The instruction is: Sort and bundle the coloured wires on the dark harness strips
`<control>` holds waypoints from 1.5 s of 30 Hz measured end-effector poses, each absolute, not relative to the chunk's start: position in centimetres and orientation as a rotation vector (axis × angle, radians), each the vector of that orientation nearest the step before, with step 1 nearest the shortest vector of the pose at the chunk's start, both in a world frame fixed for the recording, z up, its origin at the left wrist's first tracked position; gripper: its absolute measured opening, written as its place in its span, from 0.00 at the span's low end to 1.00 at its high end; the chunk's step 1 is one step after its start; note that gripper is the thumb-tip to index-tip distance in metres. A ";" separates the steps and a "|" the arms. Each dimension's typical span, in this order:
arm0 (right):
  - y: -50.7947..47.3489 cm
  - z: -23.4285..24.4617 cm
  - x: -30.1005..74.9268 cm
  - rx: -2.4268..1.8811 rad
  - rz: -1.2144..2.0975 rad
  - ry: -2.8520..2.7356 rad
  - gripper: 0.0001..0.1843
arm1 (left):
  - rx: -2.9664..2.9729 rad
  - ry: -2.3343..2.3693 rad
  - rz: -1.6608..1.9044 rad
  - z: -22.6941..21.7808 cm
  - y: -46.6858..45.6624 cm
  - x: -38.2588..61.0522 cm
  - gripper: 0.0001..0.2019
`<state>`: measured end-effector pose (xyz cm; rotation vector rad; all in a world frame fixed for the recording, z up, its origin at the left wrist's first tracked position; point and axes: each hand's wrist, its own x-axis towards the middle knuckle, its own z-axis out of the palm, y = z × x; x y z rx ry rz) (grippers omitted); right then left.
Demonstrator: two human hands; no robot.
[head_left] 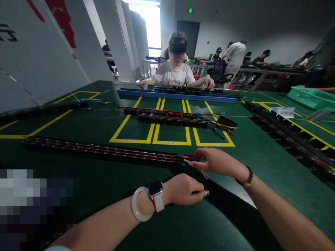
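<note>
A long black rail with copper-coloured strips [104, 150] lies across the table in front of me. Insulated wires come off its right end: a red wire [185, 157], a yellow one and a dark blue one. My right hand [218, 161] is closed around these wires, its thumb by the yellow wire. A metal ring terminal [206, 176] hangs below its fingers. Nearer to me, my left hand [184, 190] is closed with curled fingers beside the wire ends. Whatever may be between its fingertips is hidden.
More wired rails [167, 117] lie inside yellow tape outlines mid-table. Others run along the left [44, 109] and right [293, 136]. Blue rails [178, 96] lie before a seated person [175, 71]. A green basket [311, 99] stands at right.
</note>
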<state>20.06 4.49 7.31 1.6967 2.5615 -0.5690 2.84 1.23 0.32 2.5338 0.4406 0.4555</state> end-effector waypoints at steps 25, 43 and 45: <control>6.8 3.4 21.9 1.365 -1.378 2.378 0.29 | 1.045 0.884 0.108 2.1 2.1 2.1 0.28; 1.5 3.6 16.8 1.498 0.080 2.574 0.09 | 0.624 0.684 0.613 0.3 1.4 3.8 0.10; 0.9 3.6 16.2 1.515 0.135 2.576 0.11 | 0.617 0.673 0.618 0.2 1.5 3.9 0.12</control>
